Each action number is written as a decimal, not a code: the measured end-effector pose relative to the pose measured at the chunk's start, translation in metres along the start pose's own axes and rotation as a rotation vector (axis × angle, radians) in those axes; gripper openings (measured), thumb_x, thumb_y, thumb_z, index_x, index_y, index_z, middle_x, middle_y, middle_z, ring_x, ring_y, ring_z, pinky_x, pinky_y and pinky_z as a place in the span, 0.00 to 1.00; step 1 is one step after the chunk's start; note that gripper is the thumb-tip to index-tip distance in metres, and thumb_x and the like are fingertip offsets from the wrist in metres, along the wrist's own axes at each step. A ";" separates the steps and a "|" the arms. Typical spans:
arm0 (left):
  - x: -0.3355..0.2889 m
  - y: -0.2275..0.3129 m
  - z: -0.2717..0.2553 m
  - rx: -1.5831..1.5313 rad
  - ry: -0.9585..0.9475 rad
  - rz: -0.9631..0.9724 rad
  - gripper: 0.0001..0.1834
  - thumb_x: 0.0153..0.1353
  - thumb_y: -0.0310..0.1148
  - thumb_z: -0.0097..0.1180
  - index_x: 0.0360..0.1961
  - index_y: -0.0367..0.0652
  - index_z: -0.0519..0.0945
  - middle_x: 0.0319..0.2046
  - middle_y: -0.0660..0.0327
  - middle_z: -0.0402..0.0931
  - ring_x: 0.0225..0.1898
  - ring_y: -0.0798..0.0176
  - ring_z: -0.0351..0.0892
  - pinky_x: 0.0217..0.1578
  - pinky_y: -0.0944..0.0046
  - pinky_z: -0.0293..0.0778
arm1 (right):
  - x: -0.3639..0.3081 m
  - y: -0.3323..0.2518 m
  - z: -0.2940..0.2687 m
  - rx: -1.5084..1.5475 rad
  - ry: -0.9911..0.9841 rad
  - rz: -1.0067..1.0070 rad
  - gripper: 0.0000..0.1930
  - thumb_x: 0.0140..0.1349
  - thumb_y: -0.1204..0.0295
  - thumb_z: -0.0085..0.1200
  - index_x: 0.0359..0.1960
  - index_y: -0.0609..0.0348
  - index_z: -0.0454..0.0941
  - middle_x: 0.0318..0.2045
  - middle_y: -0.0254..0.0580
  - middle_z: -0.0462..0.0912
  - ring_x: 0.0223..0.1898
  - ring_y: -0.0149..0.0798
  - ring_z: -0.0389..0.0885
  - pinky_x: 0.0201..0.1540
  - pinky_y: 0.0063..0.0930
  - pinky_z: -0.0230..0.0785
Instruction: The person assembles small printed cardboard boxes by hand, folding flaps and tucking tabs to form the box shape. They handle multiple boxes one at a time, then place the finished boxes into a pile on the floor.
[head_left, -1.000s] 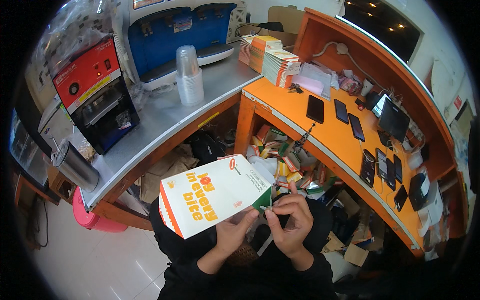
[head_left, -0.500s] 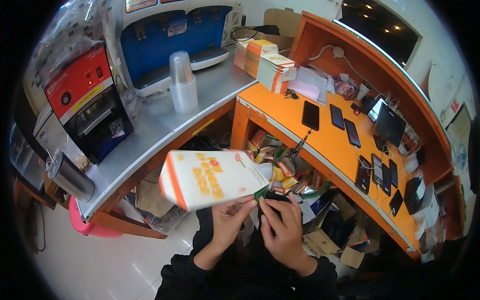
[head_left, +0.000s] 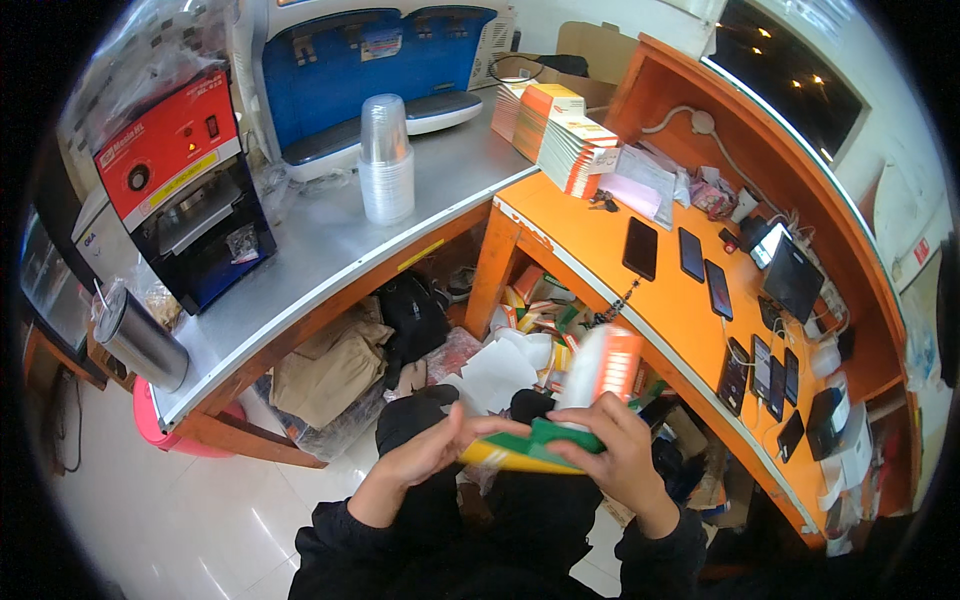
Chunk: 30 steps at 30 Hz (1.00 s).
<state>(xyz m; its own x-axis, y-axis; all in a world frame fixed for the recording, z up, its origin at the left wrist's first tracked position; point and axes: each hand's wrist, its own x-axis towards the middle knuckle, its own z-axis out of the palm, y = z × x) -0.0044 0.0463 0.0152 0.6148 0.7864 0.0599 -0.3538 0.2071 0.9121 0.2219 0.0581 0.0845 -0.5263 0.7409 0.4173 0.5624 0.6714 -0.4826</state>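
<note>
A paper carton (head_left: 520,455) in white, orange, green and yellow is held over my lap, smeared by motion. My right hand (head_left: 625,450) grips its right end, thumb in front and fingers behind the green part. The white and orange part stands up above that hand. My left hand (head_left: 425,452) is at the carton's left end, its fingers stretched out along the green and yellow edge and its thumb raised. The far side of the carton is hidden.
A stack of folded cartons (head_left: 575,155) stands where the metal counter (head_left: 310,235) meets the orange desk (head_left: 590,240). Several phones (head_left: 640,248) lie on the desk. Plastic cups (head_left: 386,170) and a red-black machine (head_left: 185,190) stand on the counter. Cartons (head_left: 535,290) lie heaped beneath.
The carton's large printed white face has swung from upper left to the right and become narrow. A green and yellow side now shows between my hands, which have moved farther apart.
</note>
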 end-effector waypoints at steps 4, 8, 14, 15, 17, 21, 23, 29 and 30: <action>-0.001 0.008 0.008 0.646 0.315 0.389 0.18 0.63 0.38 0.52 0.45 0.33 0.73 0.37 0.62 0.77 0.40 0.66 0.76 0.43 0.69 0.69 | 0.000 0.006 0.023 0.056 0.222 0.035 0.11 0.43 0.75 0.66 0.30 0.57 0.79 0.19 0.35 0.72 0.19 0.33 0.69 0.21 0.24 0.58; 0.023 -0.003 0.029 0.259 0.743 0.496 0.07 0.58 0.27 0.57 0.32 0.35 0.74 0.29 0.63 0.76 0.32 0.74 0.73 0.35 0.72 0.68 | 0.002 0.006 0.037 -0.084 0.317 -0.140 0.12 0.41 0.74 0.66 0.30 0.52 0.80 0.21 0.32 0.74 0.22 0.32 0.72 0.26 0.25 0.60; 0.040 -0.002 0.020 0.414 0.682 0.386 0.07 0.58 0.29 0.57 0.29 0.36 0.74 0.24 0.63 0.75 0.28 0.75 0.70 0.30 0.73 0.65 | -0.004 0.010 0.040 -0.494 0.356 -0.413 0.13 0.45 0.68 0.61 0.35 0.38 0.79 0.31 0.20 0.77 0.31 0.25 0.75 0.47 0.38 0.53; 0.040 -0.001 0.020 0.441 0.630 0.361 0.07 0.58 0.30 0.57 0.29 0.37 0.74 0.23 0.62 0.74 0.28 0.75 0.70 0.29 0.73 0.65 | -0.005 0.012 0.040 -0.551 0.371 -0.434 0.11 0.48 0.66 0.57 0.36 0.36 0.79 0.33 0.17 0.77 0.32 0.23 0.76 0.50 0.40 0.50; 0.039 0.001 0.023 0.501 0.576 0.318 0.08 0.59 0.31 0.55 0.29 0.37 0.74 0.22 0.60 0.73 0.27 0.72 0.70 0.28 0.71 0.64 | -0.006 0.015 0.039 -0.573 0.377 -0.425 0.11 0.48 0.66 0.57 0.35 0.36 0.78 0.33 0.18 0.77 0.33 0.23 0.76 0.51 0.41 0.48; 0.036 0.006 0.028 0.538 0.512 0.221 0.07 0.61 0.30 0.52 0.29 0.36 0.74 0.23 0.57 0.73 0.27 0.63 0.72 0.28 0.67 0.63 | -0.006 0.015 0.035 -0.576 0.375 -0.409 0.09 0.47 0.68 0.60 0.32 0.39 0.78 0.33 0.20 0.77 0.34 0.25 0.76 0.53 0.40 0.47; 0.037 0.007 0.030 0.743 0.513 0.437 0.06 0.61 0.28 0.50 0.30 0.36 0.75 0.24 0.57 0.73 0.27 0.60 0.73 0.29 0.66 0.64 | -0.004 0.015 0.033 -0.341 0.295 -0.227 0.10 0.45 0.70 0.62 0.30 0.42 0.78 0.34 0.22 0.78 0.34 0.27 0.77 0.53 0.40 0.47; 0.044 0.003 0.039 0.750 0.639 0.610 0.04 0.59 0.24 0.50 0.35 0.36 0.75 0.25 0.57 0.75 0.28 0.56 0.74 0.31 0.63 0.66 | -0.004 0.016 0.035 -0.212 0.354 -0.291 0.09 0.47 0.74 0.62 0.29 0.49 0.74 0.37 0.26 0.80 0.41 0.31 0.79 0.54 0.41 0.51; 0.045 0.002 0.041 0.660 0.691 0.598 0.06 0.59 0.23 0.50 0.38 0.36 0.74 0.25 0.57 0.75 0.28 0.56 0.74 0.31 0.63 0.66 | -0.005 0.016 0.036 -0.245 0.337 -0.347 0.09 0.48 0.74 0.61 0.29 0.48 0.74 0.37 0.26 0.81 0.41 0.32 0.79 0.54 0.41 0.51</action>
<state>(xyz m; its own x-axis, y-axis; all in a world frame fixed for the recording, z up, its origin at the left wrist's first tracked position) 0.0512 0.0579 0.0359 -0.1233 0.8520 0.5087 0.1077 -0.4981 0.8604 0.2109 0.0646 0.0468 -0.4967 0.4124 0.7637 0.5453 0.8328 -0.0951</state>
